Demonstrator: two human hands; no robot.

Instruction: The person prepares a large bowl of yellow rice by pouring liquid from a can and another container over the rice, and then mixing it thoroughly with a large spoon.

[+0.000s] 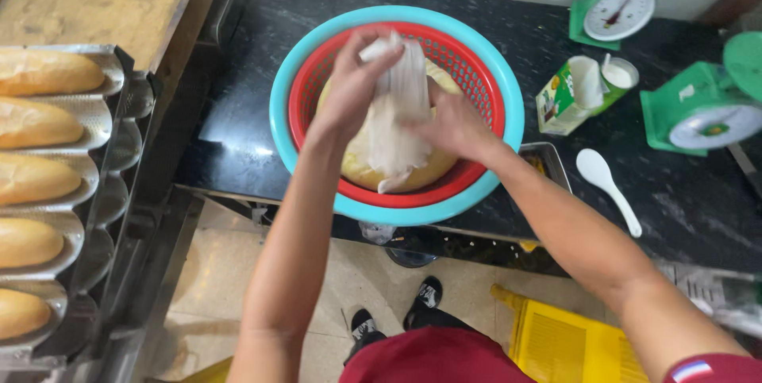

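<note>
A: Nearest the lens is a dark red garment at the bottom edge, with black shoes point(397, 311) on pale floor tiles below and a yellow plastic crate point(571, 343) just to the right

B: And the hands?

A: Both are up over the counter. The left hand point(353, 85) is clenched around the top of a white translucent plastic bag point(397, 109), and the right hand point(452, 125) grips the same bag lower down on its side. The bag hangs over a pale yellow lump of dough point(432, 165)

B: Where does that sit?

A: In a red slotted basket point(476, 81) nested inside a turquoise basin point(512, 113), which overhangs the front edge of the black stone counter point(262, 73)

B: Any open room around it?

A: Bare counter to the left of the basin. To the right it is tighter: an opened carton point(567, 93), a white spoon point(607, 188) and two green scales point(627, 2), point(706, 109). On the far left, a metal rack of baguettes point(36, 125) lines the frame edge
</note>
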